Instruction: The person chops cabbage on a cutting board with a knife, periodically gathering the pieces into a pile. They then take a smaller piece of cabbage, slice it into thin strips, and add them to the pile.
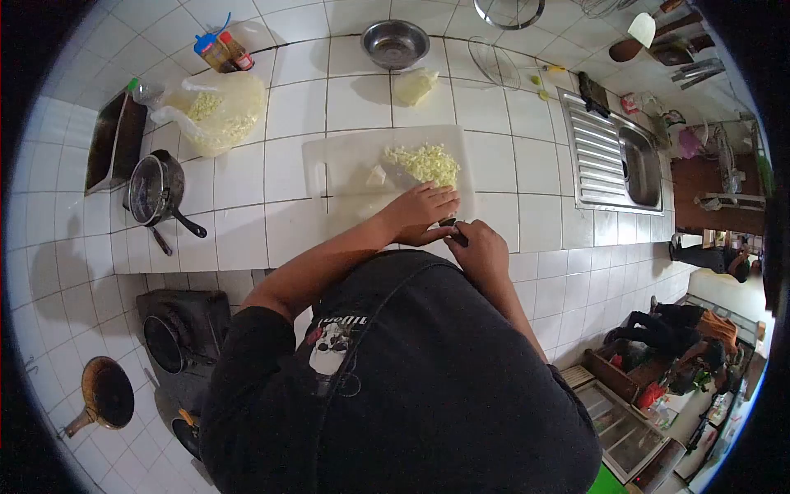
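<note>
On the white cutting board [346, 169] lies a heap of finely chopped pale green vegetable [436, 163], with a small pale chunk [376, 176] to its left. My left hand [422, 212] rests at the near edge of the heap, its fingers stretched out and touching the pieces. Just right of it, my right hand [481, 247] is wrapped round the dark handle of a knife [457, 235]. The blade is mostly hidden by my left hand. A larger pale vegetable piece [415, 86] sits on the tiles beyond the board.
A metal bowl [396, 45] stands at the back. Left are a plastic bag [216, 114] of chopped vegetable, sauce bottles [236, 52] and a black pan [156, 189]. A sink [640, 165] is on the right. Two people [717, 260] are farther off at the right.
</note>
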A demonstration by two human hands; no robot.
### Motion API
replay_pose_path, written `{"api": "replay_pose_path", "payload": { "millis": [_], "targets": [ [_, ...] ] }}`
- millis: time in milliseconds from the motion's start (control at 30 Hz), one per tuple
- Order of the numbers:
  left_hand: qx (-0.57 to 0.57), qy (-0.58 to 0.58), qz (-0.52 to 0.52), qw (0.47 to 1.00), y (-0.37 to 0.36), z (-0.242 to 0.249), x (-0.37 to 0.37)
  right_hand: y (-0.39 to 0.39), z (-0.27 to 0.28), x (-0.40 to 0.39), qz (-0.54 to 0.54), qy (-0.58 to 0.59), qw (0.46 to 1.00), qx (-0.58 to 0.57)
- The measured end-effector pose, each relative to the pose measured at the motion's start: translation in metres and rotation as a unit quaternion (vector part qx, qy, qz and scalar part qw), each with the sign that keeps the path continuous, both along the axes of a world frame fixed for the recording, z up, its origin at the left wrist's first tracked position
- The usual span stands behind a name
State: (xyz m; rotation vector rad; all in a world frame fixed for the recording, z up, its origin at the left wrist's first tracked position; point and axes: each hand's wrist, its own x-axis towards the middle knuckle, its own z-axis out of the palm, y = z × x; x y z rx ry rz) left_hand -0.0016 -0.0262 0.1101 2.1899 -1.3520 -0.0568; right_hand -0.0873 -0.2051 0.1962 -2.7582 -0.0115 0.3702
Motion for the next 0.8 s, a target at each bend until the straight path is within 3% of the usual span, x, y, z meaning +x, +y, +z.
{"api": "replay_pose_path", "payload": {
  "millis": [167, 400, 500, 567, 600, 667, 700, 767, 800],
  "targets": [
    [0.018, 0.012, 0.018, 1.000, 0.004, -0.020, 0.023, 0.001, 0.006, 0.004, -0.004, 0.008, 1.000, 0.011],
    [-0.040, -0.046, 0.163, 0.985, 0.027, -0.014, 0.039, -0.011, 0.000, 0.008, -0.043, 0.017, 0.999, 0.011],
    [-0.040, -0.028, 0.207, 0.977, 0.035, -0.015, 0.044, -0.012, 0.005, 0.008, -0.057, 0.019, 0.998, 0.015],
    [-0.015, 0.070, 0.228, 0.971, 0.037, -0.011, 0.047, -0.016, 0.003, 0.009, -0.050, 0.019, 0.998, 0.014],
    [-0.015, 0.071, 0.226, 0.972, 0.035, -0.003, 0.045, -0.017, 0.002, 0.008, -0.042, 0.017, 0.999, 0.012],
    [-0.062, -0.070, 0.228, 0.969, 0.032, 0.012, 0.037, -0.018, 0.000, 0.008, -0.044, 0.015, 0.999, 0.021],
    [-0.062, -0.070, 0.227, 0.969, 0.032, 0.013, 0.032, -0.018, 0.001, 0.008, -0.044, 0.012, 0.999, 0.030],
    [-0.091, -0.081, 0.068, 0.990, 0.034, 0.016, 0.021, -0.016, 0.006, 0.011, -0.038, 0.021, 0.999, 0.019],
    [-0.090, -0.081, 0.068, 0.990, 0.031, 0.018, 0.014, -0.015, 0.008, 0.013, -0.031, 0.031, 0.999, 0.008]
  ]
}}
